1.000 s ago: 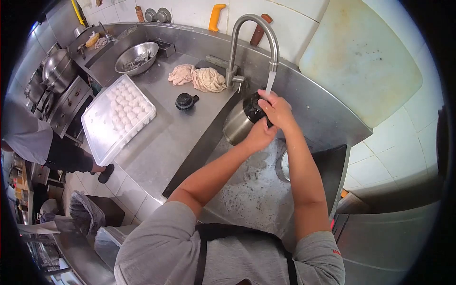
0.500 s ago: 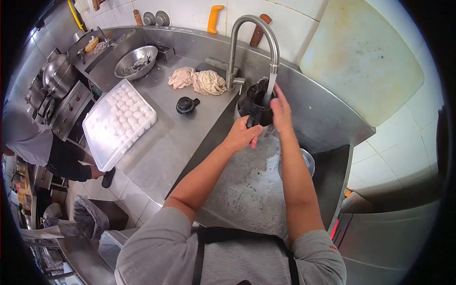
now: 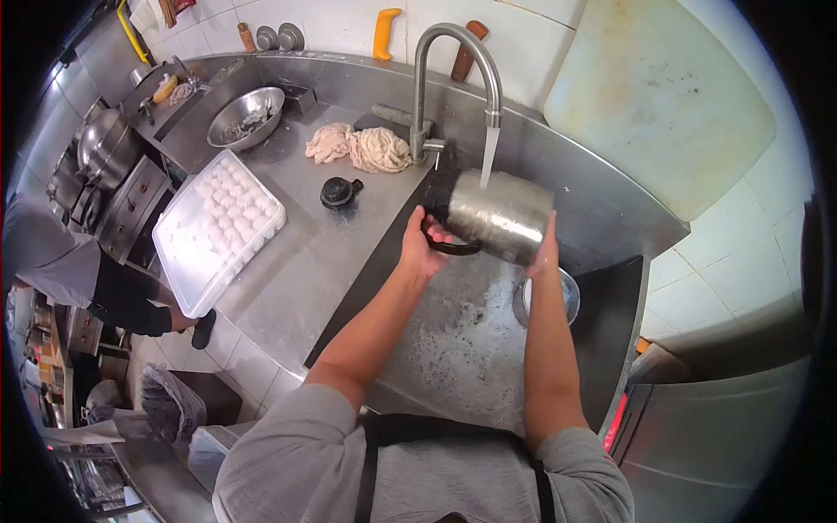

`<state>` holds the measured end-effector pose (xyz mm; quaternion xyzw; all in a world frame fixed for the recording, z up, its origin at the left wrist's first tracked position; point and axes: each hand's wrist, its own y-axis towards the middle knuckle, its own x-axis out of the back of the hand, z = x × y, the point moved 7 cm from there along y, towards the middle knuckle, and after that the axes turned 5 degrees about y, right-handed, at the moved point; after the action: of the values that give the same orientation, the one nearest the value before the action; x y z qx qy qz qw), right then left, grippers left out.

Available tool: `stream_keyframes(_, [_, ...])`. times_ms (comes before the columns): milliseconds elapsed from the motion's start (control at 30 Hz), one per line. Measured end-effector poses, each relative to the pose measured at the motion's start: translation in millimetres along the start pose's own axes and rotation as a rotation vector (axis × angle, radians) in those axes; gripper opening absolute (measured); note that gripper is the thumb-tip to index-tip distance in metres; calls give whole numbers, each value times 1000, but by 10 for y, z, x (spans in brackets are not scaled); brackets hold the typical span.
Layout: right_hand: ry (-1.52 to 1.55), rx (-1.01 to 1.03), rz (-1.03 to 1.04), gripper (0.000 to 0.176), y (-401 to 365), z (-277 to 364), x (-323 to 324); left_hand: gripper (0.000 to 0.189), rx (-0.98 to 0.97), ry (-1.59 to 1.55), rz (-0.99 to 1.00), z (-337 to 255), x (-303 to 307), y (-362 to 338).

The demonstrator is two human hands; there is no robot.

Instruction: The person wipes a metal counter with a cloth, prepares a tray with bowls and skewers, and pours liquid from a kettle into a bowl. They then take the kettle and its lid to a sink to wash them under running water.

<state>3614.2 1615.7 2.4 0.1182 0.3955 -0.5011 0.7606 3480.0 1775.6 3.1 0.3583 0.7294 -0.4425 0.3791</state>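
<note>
A stainless-steel jug [image 3: 510, 213] with a black handle and black rim lies on its side in the air over the sink [image 3: 445, 349]. Its black handle [image 3: 449, 247] is in the grip of my left hand [image 3: 420, 246]. The base end on the right rests against my right hand [image 3: 547, 248], its fingers partly hidden behind the metal. Water from the curved faucet [image 3: 493, 113] pours onto the jug's side. On the counter to the left is a black lid [image 3: 340, 193].
Beside the faucet lie crumpled cloths [image 3: 379, 150]. A plastic box of round white pieces [image 3: 231, 205] and a steel bowl [image 3: 248, 118] are farther left. A metal bowl [image 3: 567, 296] sits in the sink. Another person [image 3: 52, 253] stands at far left.
The jug has turned from mouth up under the water to lying sideways, its base pointing right. My right hand has moved down and right to the base; my left hand has shifted slightly left.
</note>
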Motion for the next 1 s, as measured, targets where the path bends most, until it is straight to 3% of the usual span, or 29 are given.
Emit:
stream_keyframes(67, [-436,170,-30,54,73,252,-52,24,52,79,-321,95,446,146])
stream_keyframes(100, [-543,210,-96,54,-58,384,-272,17,80,41,-273,180,454,128])
stream_keyframes(200, [-780,266,-104,49,-75,577,-707,9,242,547,-198,360,656,174])
stream_keyframes(233, [-799,290,-52,48,-118,613,-910,11,289,605,-111,406,611,178])
stream_keyframes(300, [-836,337,46,48,-198,613,-1262,10,349,629,-118,492,527,111])
stream_keyframes(400, [-1227,743,195,48,-75,530,-1587,11,519,583,21,617,423,122])
stream_keyframes(500, [-1242,1281,312,49,-555,549,-2049,14,610,476,117,625,224,-7])
stream_keyframes(600, [-916,1311,400,47,-548,537,-1958,17,624,417,153,590,130,-91])
stream_keyframes(700, [-616,766,233,47,-232,407,-1549,18,636,387,169,547,145,-107])
stream_keyframes(800, [-68,251,122,49,112,-49,-1005,18,594,426,151,534,179,-94])
stream_keyframes(900, [158,72,-83,56,-18,-475,-770,18,449,540,64,516,236,12])
stream_keyframes(1000, [315,-51,43,56,-44,-689,-780,15,194,518,-122,405,243,25])
